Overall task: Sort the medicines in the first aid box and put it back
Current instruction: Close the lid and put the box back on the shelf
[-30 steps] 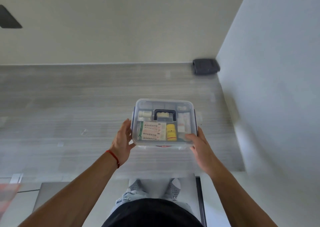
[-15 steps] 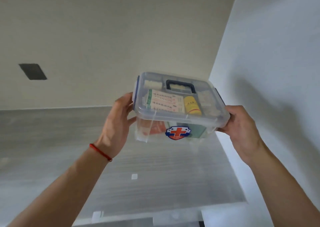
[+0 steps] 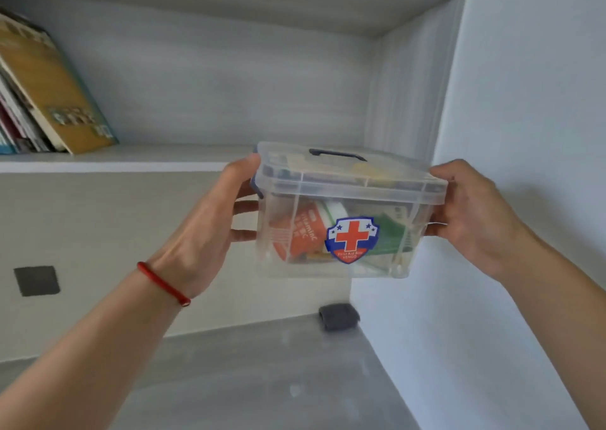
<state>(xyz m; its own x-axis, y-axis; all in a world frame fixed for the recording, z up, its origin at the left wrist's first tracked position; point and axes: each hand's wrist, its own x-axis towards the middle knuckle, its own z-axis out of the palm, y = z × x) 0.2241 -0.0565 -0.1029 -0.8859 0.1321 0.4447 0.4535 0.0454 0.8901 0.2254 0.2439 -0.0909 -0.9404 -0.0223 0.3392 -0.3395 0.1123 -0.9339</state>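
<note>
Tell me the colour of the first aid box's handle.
Dark blue, nearly black; the handle shows in the head view.

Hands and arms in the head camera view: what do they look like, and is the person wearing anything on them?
Both arms are bare right down to the frame edge, with no sleeves, gloves, watch or rings showing. The left hand has a thin red cord bracelet round its wrist. The right hand and its wrist wear nothing.

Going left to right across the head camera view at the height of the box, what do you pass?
Leaning books → left hand → first aid box → right hand → side wall.
</note>
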